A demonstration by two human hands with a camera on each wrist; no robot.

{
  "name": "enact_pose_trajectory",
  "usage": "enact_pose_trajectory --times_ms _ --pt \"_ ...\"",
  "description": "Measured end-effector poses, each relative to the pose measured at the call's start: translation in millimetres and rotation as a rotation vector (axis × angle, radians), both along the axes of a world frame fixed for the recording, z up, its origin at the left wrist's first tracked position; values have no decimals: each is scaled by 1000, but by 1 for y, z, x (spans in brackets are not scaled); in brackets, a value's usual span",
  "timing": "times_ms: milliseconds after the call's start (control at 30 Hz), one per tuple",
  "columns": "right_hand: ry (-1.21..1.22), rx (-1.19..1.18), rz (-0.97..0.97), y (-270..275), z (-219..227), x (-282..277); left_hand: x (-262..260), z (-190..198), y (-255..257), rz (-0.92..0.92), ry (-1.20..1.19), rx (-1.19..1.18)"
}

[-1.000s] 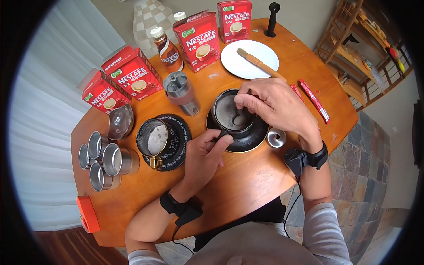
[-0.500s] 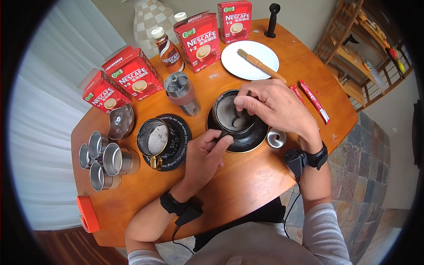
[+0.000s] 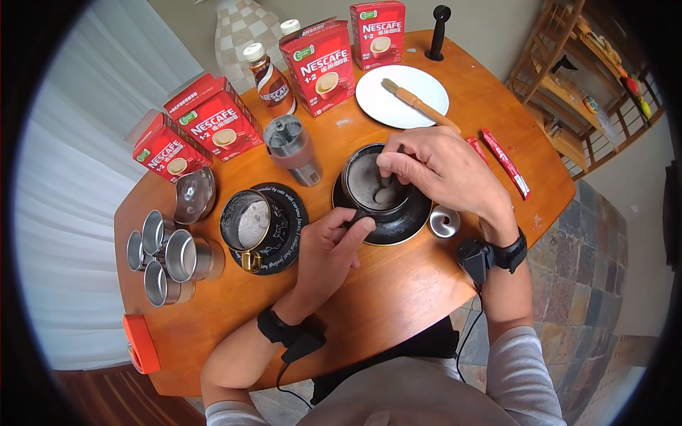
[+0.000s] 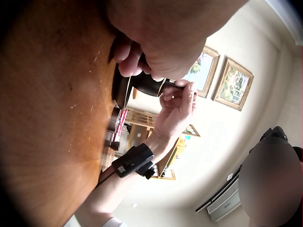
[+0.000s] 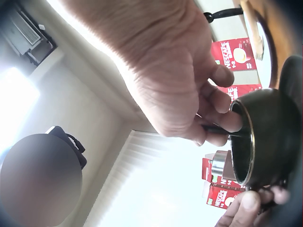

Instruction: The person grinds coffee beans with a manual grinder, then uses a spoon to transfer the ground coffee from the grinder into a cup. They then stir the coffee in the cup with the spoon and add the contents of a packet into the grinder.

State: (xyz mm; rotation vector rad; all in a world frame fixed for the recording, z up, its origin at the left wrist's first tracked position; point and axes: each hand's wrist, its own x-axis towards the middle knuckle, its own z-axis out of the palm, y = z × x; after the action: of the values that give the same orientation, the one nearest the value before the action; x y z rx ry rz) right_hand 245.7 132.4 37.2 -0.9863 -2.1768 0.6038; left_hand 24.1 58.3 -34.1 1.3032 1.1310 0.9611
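The cup (image 5: 274, 135) stands on the black saucer (image 3: 405, 231) near the middle of the desk (image 3: 398, 284), with a greyish mix (image 3: 364, 174) inside and the bowl of a spoon (image 3: 386, 195) in that mix. The step in hand is judged to be stirring. The next move probably calls for guiding the spoon around the inner wall at low effort while the cup is kept steady, so that nothing slops over the rim. The right hand (image 3: 451, 167) is placed over the right side of the cup, fingers closed narrowly on the spoon's dark handle; the cup opening lies directly below and to the left of its fingertips. The left hand (image 3: 330, 248) is at the near-left side of the cup, thumb and forefinger pinching the cup handle. Whether the mix is dry powder or froth cannot be told with confidence, since the right hand covers part of the opening. Just beside the saucer, on its right, is a round metal piece (image 3: 445, 222). To the left, a second cup (image 3: 251, 263) sits on its own lettered saucer (image 3: 288, 248). Beyond the working cup stand the grinder (image 3: 295, 153) and a white plate (image 3: 376, 92) bearing a brush (image 3: 415, 103).
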Motion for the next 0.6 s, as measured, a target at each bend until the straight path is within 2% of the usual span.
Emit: enact_pose_trajectory --times_ms 267,367,467,600 --pt "-23 -20 -29 -2 4 0 2 -2 0 22 -48 17" --pt "-62 -7 27 -4 9 1 2 -2 0 16 -30 26" --pt "11 -89 0 -5 10 2 1 -2 0 9 -18 30" --pt "-58 64 -5 -4 8 2 0 -1 0 0 8 22"
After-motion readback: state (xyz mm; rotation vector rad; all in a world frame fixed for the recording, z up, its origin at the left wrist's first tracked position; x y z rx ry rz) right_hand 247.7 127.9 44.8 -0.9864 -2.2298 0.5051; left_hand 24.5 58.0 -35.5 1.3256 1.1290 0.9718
